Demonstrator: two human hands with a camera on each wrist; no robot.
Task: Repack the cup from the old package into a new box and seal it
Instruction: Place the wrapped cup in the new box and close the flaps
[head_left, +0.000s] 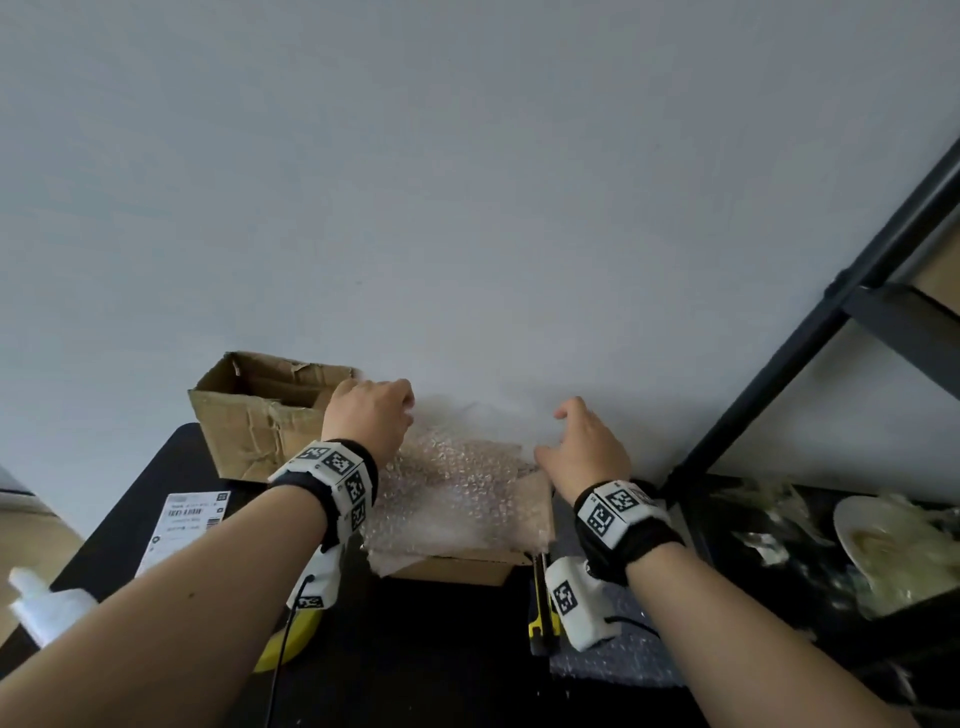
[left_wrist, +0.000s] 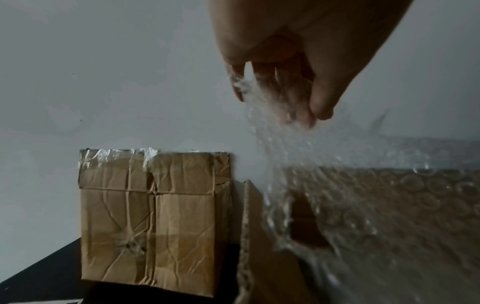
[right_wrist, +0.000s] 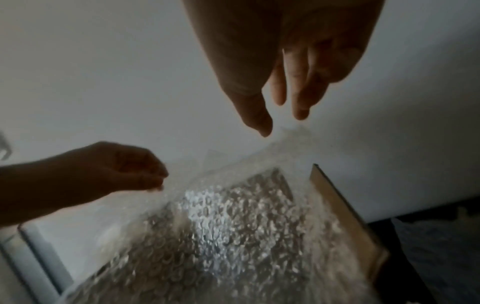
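A sheet of clear bubble wrap (head_left: 457, 493) lies draped over the open new cardboard box (head_left: 467, 569) on the black table. My left hand (head_left: 405, 410) pinches the wrap's far left corner and lifts it; the left wrist view shows the wrap (left_wrist: 337, 185) hanging from thumb and fingers. My right hand (head_left: 550, 431) hovers at the far right corner with its fingers (right_wrist: 301, 111) straight and a gap to the thumb, tips just at the raised wrap (right_wrist: 233, 226). The crumpled old box (head_left: 260, 410) stands open at the back left. No cup shows.
A shipping label (head_left: 182, 525) lies on the table (head_left: 441, 675) at the left, with a white roll (head_left: 47, 608) and a yellow object (head_left: 291, 644) nearer me. A yellow-black cutter (head_left: 543, 608) lies right of the new box. A black shelf frame (head_left: 831, 312) and a plate (head_left: 872, 545) stand right.
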